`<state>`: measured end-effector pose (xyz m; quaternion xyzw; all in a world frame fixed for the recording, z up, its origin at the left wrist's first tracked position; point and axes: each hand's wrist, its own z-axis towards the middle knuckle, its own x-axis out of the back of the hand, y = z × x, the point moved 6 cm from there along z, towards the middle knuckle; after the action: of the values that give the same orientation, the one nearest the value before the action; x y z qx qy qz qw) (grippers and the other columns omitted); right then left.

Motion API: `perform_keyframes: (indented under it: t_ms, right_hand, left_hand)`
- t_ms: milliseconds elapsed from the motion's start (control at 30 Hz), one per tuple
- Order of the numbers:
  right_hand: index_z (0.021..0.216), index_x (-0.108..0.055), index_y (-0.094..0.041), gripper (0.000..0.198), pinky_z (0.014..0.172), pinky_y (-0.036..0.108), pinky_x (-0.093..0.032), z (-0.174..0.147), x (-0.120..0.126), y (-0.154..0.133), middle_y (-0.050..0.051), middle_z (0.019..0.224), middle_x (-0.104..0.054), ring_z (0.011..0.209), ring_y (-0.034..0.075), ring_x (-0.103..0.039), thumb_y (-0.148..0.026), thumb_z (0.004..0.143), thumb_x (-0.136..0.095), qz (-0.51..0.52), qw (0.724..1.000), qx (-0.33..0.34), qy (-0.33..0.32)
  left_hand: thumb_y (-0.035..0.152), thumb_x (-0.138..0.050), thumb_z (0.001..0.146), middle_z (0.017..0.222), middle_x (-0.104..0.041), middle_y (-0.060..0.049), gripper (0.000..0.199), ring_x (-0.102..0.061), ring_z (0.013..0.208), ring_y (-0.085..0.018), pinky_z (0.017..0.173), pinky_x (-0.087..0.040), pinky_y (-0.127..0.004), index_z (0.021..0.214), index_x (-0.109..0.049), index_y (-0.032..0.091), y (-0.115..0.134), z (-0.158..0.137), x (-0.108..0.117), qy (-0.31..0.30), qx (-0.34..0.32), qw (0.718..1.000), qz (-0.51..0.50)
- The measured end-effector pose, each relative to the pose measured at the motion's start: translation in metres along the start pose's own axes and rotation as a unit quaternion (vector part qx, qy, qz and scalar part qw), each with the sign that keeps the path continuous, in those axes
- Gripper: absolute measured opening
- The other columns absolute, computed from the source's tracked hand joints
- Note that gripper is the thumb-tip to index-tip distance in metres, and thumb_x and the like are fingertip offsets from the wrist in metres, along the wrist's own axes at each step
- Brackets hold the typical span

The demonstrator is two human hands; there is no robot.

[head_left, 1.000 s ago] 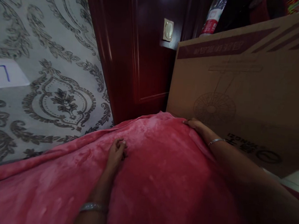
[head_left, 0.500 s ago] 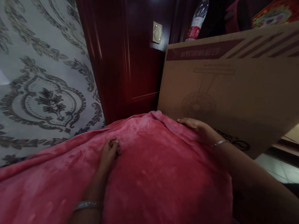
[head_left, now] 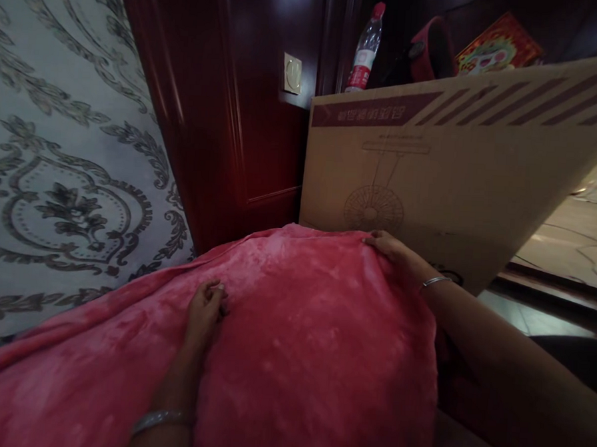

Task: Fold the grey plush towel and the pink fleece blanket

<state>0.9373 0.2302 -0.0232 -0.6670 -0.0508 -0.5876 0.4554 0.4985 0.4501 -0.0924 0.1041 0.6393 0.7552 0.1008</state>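
Note:
A pink plush blanket [head_left: 298, 317] spreads over the surface before me. At its far right edge my right hand [head_left: 385, 245] is closed, gripping the blanket's border between thumb and fingers. My left hand [head_left: 207, 302] rests on or just above the left half of the blanket, fingers loosely curled in, with nothing seen in them. Its fingertips are partly hidden.
A large cardboard box [head_left: 381, 168] with a fan drawing stands behind the blanket's right side. Beyond its top edge are a plastic bottle [head_left: 365, 50] and a red band-like object [head_left: 430, 50]. Dark red wood panelling [head_left: 263, 135] and patterned wallpaper [head_left: 73, 138] border the left.
My right hand has taken hold of the blanket's edge, and the far right border now lies pulled out flatter. The left hand keeps its curled pose. The view has shifted rightward.

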Motion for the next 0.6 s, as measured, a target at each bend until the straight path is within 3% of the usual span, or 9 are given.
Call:
perform_keyframes:
  t_ms: [200,300,400,500,600]
  right_hand:
    - [0.107,-0.067,-0.016,0.028,0.093,0.032,-0.048,0.009,-0.012,0.013,0.014,0.119,-0.068,0.106,0.024,-0.064,-0.013,0.08,-0.06,0.002,0.998,0.027,0.063]
    - [0.11,-0.069,-0.017,0.029,0.1,0.039,-0.046,0.003,-0.017,0.025,0.017,0.118,-0.069,0.112,0.03,-0.064,-0.021,0.082,-0.063,0.014,0.997,0.017,0.076]
    - [0.11,-0.071,-0.014,0.034,0.098,0.042,-0.049,-0.009,-0.01,0.044,0.018,0.111,-0.073,0.108,0.031,-0.066,-0.039,0.09,-0.059,0.044,0.996,-0.01,0.078]
    - [0.104,-0.072,-0.016,0.052,0.094,0.041,-0.053,-0.026,-0.003,0.065,0.016,0.102,-0.076,0.1,0.028,-0.069,-0.058,0.096,-0.042,0.182,0.983,-0.023,-0.001]
    - [0.101,-0.072,-0.019,0.046,0.098,0.04,-0.053,-0.043,0.0,0.078,0.014,0.104,-0.076,0.103,0.026,-0.07,-0.053,0.093,-0.042,0.361,0.928,-0.011,-0.092]
  left_hand:
    - [0.054,-0.064,0.063,0.073,-0.064,0.001,0.053,-0.055,0.046,-0.012,0.042,-0.037,-0.024,0.101,-0.057,0.018,0.002,-0.001,-0.001,0.002,0.007,1.0,0.013]
    - [0.056,-0.064,0.062,0.072,-0.064,0.001,0.054,-0.053,0.045,-0.012,0.041,-0.036,-0.024,0.1,-0.057,0.018,0.002,0.0,-0.002,0.004,0.011,1.0,0.019]
    - [0.056,-0.065,0.062,0.072,-0.064,0.0,0.052,-0.054,0.045,-0.012,0.041,-0.035,-0.024,0.098,-0.057,0.019,0.002,0.001,-0.001,0.002,0.009,1.0,0.022]
    - [0.055,-0.066,0.064,0.074,-0.065,0.0,0.05,-0.056,0.047,-0.012,0.043,-0.037,-0.024,0.098,-0.058,0.018,0.001,0.001,-0.001,-0.006,0.003,1.0,0.023]
    - [0.053,-0.065,0.065,0.075,-0.066,-0.001,0.048,-0.057,0.048,-0.013,0.044,-0.038,-0.024,0.097,-0.059,0.018,0.001,0.002,0.0,-0.007,0.004,1.0,0.022]
